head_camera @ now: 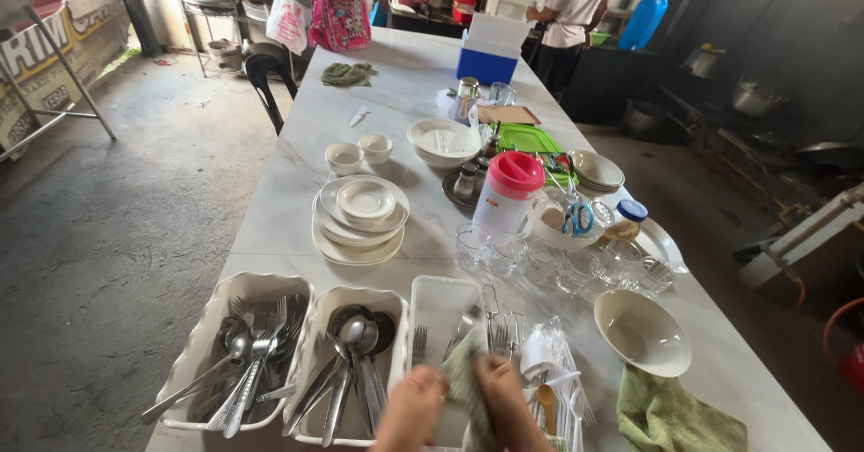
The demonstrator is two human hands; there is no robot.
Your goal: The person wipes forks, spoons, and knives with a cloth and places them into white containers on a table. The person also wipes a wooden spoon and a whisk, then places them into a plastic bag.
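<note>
Both hands at near edge, bottom centre. Left hand (pixel 411 409) & right hand (pixel 508 402) each have grip closed on a crumpled pale-green cloth (pixel 463 375) bunched between them; soft, wrinkled fabric. Looks like a metal utensil (pixel 466 324) pokes out far side of the cloth, can't tell which kind.

Hands sit over a rectangular white plastic tray (pixel 438 301), smooth walls, w/ a few forks at its left side. Left of it, two more white trays w/ scalloped rims: middle tray (pixel 317 326) holds shiny steel spoons & ladles, far-left tray (pixel 225 299) holds forks & spoons, all long thin handles.

Right of hands: small heap of white plastic cutlery (pixel 553 362) w/ a wooden spoon, then a round cream bowl (pixel 641 332), glossy, tilted a bit. Near right corner: rumpled green towel (pixel 675 413), terry-like.

Farther out: row of clear glass tumblers (pixel 558 263), translucent jug w/ pink-red lid (pixel 510 195), stack of round white plates (pixel 360 218) w/ small dish on top, two little white cups (pixel 358 153). All on long pale marble-look tabletop (pixel 297 191), smooth, faint veining. Far end: blue-white cooler box (pixel 490 51); a person stands beyond it, back turned.
</note>
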